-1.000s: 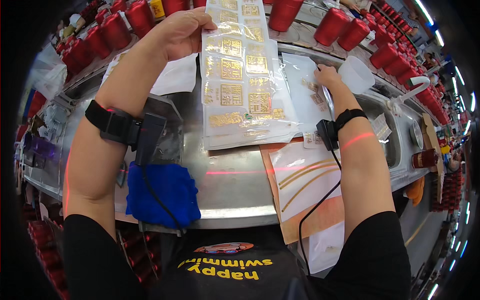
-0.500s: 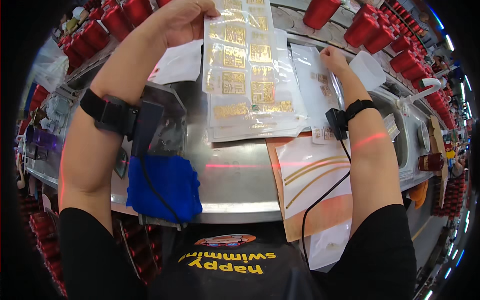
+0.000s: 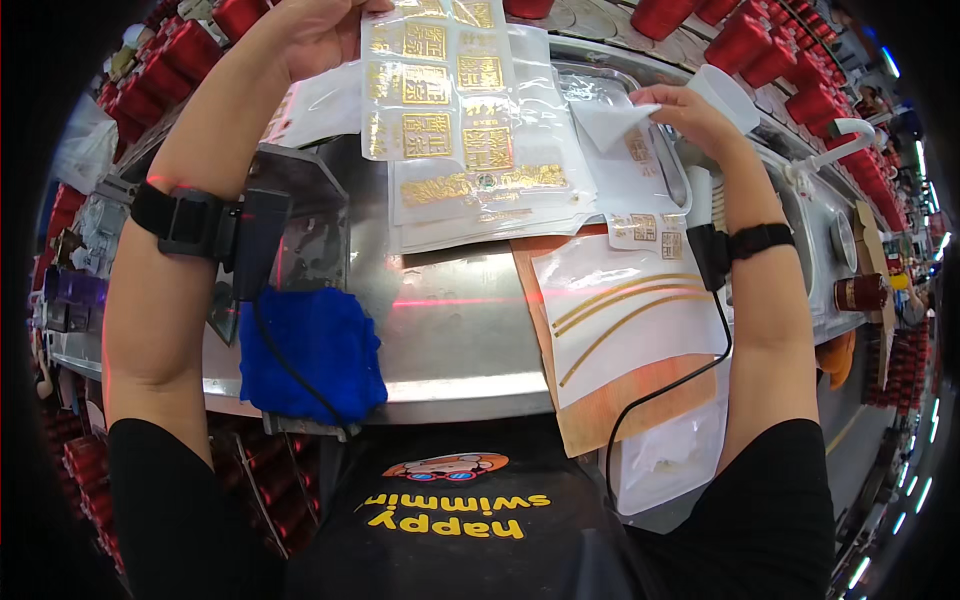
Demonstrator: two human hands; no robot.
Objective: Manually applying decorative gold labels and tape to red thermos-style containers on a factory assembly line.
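A person's left-hand (image 3: 312,40) fingers grasped a gold-patterned sheet (image 3: 412,88) by its upper left edge, over a stack (image 3: 470,225) on the metal counter (image 3: 440,345), while the right-hand (image 3: 698,118) fingers pinched the raised corner of a white film (image 3: 612,122) beside a white tub (image 3: 727,97); a blue cloth (image 3: 310,355) lay near the counter's front edge

My translucent decal sheet (image 3: 428,88) is patterned with gold square seals; the film (image 3: 612,125) in my right hand (image 3: 692,118) is milky white. I see gold-striped white paper (image 3: 632,332), an orange-tan sheet (image 3: 592,422), a vivid blue cloth (image 3: 315,365), metallic red bottles (image 3: 188,52).
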